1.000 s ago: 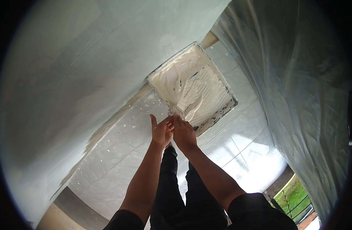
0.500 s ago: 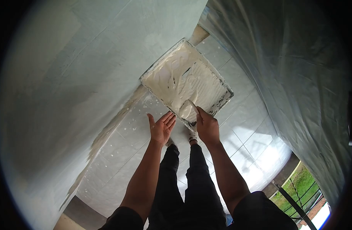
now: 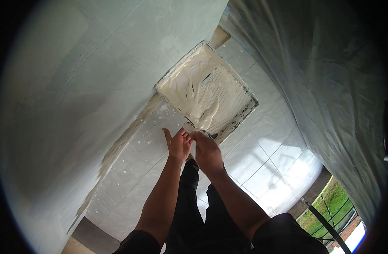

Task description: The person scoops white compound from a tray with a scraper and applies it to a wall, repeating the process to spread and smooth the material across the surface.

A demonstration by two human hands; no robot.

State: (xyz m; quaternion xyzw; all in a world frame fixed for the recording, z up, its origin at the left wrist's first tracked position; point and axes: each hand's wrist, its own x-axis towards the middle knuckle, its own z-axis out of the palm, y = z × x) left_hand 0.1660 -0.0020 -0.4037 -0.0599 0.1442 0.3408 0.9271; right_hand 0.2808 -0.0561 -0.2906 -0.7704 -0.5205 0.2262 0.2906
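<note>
A square tray [image 3: 232,86] of cream-coloured paste lies in front of me, beside the wall, with smears and ridges across the paste. My left hand [image 3: 179,144] is palm up at the tray's near left edge, thumb spread out and fingers slightly curled. Close against its fingertips, my right hand [image 3: 207,153] is closed around a small spreading tool [image 3: 189,126]. Only a pale bit of the tool shows, by the left fingertips; the rest is hidden by the hand.
A pale wall [image 3: 96,84] rises on the left. Tiled floor [image 3: 139,169] with white specks runs beneath my feet. Plastic sheeting [image 3: 329,84] hangs on the right. A dark railing [image 3: 327,228] and grass [image 3: 331,201] show at the lower right.
My right hand has moved left, bringing the tool out of the paste and over to my left fingertips. The left hand has barely moved.
</note>
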